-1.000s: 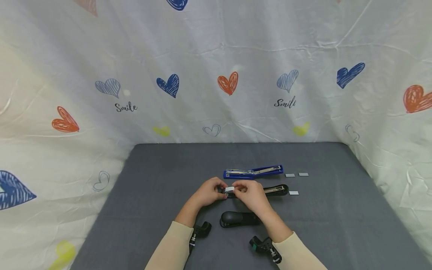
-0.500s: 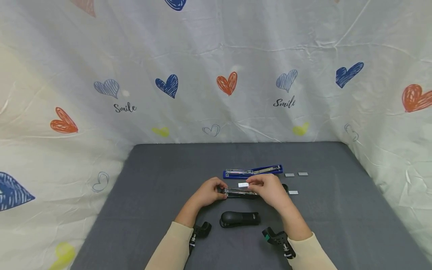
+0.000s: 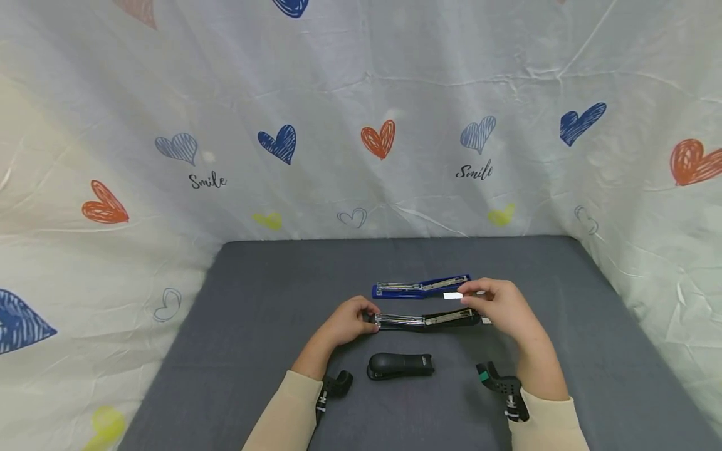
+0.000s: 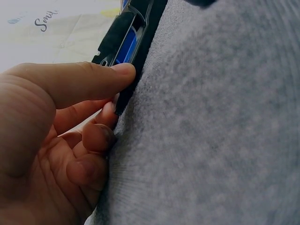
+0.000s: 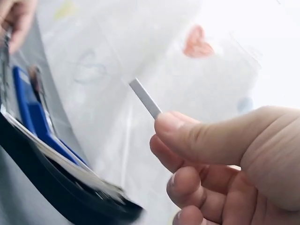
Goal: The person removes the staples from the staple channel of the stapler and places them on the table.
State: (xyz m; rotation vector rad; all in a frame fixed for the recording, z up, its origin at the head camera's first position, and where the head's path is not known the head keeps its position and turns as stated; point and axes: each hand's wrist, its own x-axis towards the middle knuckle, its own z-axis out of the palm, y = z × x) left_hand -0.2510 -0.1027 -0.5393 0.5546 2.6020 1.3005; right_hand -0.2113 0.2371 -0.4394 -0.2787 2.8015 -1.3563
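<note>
A black stapler (image 3: 451, 318) lies folded open on the grey table, its metal staple channel showing. At its left end, my left hand (image 3: 352, 322) pinches the base between thumb and fingers; the left wrist view shows the thumb pressed on the black stapler's end (image 4: 149, 35). My right hand (image 3: 504, 307) is off the stapler's right end, pinching a strip of staples (image 5: 146, 99) by one end between thumb and forefinger. In the head view this strip overlaps the table just in front of an open blue stapler (image 3: 397, 289).
Nearer the person, a second black stapler (image 3: 400, 366) lies closed. Part of another staple strip (image 3: 486, 321) shows beside the open black stapler's right end. My right hand covers the area right of the blue stapler. A white curtain with printed hearts (image 3: 378, 139) hangs behind the table.
My right hand has moved from above the open black stapler's channel to the right, carrying the staple strip away from it. My left hand has stayed on the stapler's left end.
</note>
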